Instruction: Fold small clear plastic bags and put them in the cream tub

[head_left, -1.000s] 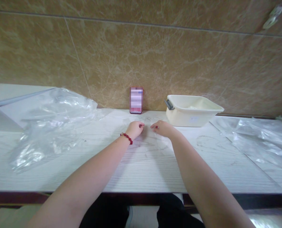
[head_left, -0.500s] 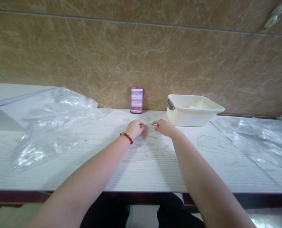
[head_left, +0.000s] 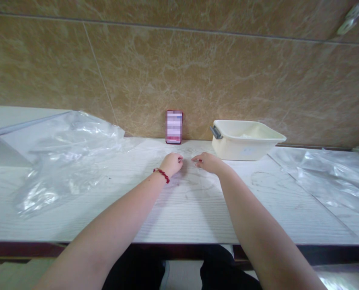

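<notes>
My left hand (head_left: 172, 164), with a red bead bracelet (head_left: 161, 174) at the wrist, is held low over the pale wood-grain table (head_left: 179, 217). Its fingers are curled in a pinch, and whatever lies between them is too small or too clear to make out. A short gap to the right, my right hand (head_left: 209, 162) points toward it with the index finger stretched out and the thumb apart below. I see nothing certain in it. Faint clear, film-like traces show on the tabletop around both hands, hard to tell from the wood grain.
A phone (head_left: 174, 127) leans upright against the brown marbled wall (head_left: 143, 72). Right of it stands a cream plastic bin (head_left: 242, 152) with a grey clip handle. Clear plastic sheeting (head_left: 67, 169) lies at left beside a white box (head_left: 16, 149); more plastic film (head_left: 327, 173) is at right.
Both hands stay almost in place. The right index finger reaches slightly further left, and a small glint at the left fingertips is fainter.
</notes>
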The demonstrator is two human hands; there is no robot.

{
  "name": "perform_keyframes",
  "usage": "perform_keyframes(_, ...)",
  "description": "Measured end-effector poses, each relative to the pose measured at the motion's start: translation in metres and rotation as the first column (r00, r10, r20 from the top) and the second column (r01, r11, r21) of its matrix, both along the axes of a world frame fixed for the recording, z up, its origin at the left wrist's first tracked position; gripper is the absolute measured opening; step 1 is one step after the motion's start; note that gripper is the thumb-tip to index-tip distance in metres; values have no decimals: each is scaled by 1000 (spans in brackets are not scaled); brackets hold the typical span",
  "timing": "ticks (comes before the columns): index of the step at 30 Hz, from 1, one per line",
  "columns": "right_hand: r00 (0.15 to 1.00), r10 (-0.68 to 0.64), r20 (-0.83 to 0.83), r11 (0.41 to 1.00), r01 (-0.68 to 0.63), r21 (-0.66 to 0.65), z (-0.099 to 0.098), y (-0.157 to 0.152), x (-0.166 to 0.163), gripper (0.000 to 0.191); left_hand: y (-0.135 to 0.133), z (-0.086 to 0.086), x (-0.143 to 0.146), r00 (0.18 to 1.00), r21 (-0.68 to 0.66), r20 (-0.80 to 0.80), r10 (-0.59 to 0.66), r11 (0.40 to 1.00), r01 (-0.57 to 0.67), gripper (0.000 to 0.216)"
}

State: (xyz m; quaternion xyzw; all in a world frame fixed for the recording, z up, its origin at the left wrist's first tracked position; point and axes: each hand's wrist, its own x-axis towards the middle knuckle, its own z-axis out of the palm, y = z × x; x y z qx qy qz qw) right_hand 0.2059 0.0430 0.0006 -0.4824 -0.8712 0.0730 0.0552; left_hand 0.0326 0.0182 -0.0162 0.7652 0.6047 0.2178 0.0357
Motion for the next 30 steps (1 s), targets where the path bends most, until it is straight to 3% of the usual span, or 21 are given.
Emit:
perform_keyframes(15, 999, 20, 30, 995, -17, -95, -4, 3, 3, 38, 7, -4, -11, 997, -27, -2, 82, 996, -82, 27)
perform_keyframes(30, 1000, -27, -9, 999, 27, -19, -9, 5, -4, 32, 3, 2, -13, 992, 5, -113, 63, 998, -63, 26)
